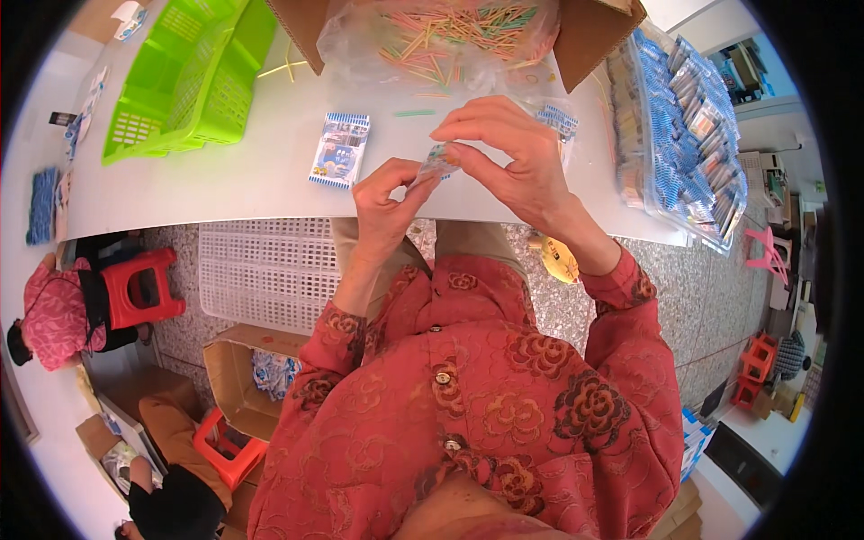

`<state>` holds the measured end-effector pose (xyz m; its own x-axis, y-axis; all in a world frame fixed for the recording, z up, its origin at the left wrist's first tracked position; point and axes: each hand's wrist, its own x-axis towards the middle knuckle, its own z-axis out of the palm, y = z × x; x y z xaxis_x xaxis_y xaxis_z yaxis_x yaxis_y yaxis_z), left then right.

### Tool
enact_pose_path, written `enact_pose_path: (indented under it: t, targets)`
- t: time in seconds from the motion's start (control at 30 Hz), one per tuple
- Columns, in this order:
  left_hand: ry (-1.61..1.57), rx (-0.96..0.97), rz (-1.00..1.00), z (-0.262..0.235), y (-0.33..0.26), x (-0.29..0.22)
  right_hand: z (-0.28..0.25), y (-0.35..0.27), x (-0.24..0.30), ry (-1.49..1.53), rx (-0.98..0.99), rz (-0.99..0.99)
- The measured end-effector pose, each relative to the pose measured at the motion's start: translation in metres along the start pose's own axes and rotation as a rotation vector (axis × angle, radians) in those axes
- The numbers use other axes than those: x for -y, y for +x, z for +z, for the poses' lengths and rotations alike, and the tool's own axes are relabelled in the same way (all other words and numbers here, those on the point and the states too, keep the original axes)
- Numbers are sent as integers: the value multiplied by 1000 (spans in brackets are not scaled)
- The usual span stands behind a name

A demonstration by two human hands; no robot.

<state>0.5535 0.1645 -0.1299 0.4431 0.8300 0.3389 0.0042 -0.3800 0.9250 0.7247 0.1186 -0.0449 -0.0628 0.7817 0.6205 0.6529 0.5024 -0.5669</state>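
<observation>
Above the table's front edge, a small clear and blue plastic packet (434, 166) is pinched between the thumb and fingers of my left hand (385, 203). The curved fingers and thumb of my right hand (515, 155) close on the packet's upper end, partly hiding it. Left of my hands a blue and white packet (340, 151) lies flat on the white table (270, 184). Another packet (560, 124) lies partly behind my right hand. A few green sticks (414, 113) rest just beyond my fingers.
Beyond my hands, a cardboard box (601, 40) holds a plastic bag of pastel sticks (459, 34). A green basket (193, 99) stands at left; a clear bin (636, 171) full of packets stands at right. Below are a white crate (261, 270) and red stools (144, 286). Other people sit at left.
</observation>
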Motion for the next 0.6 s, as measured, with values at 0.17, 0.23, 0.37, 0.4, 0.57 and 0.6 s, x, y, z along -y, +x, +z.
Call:
enact_pose_path:
  t: [0.17,0.23,0.37,0.4,0.57,0.6]
  targets:
    - [-19,25,-19,1,1,7,1,-4,1,79,151,122]
    - [-178,22,-83,2,0,13,1,-4,1,115,192,160]
    - [-417,-1,-210,6,1,6,-6,-11,-9,331,186,366]
    - [-414,47,-221,5,1,6,-6,-15,-11,343,225,392]
    - [-409,149,-246,18,-3,7,2,-37,-21,592,118,684]
    - [-376,148,-244,22,-4,7,4,-44,-25,681,54,715]
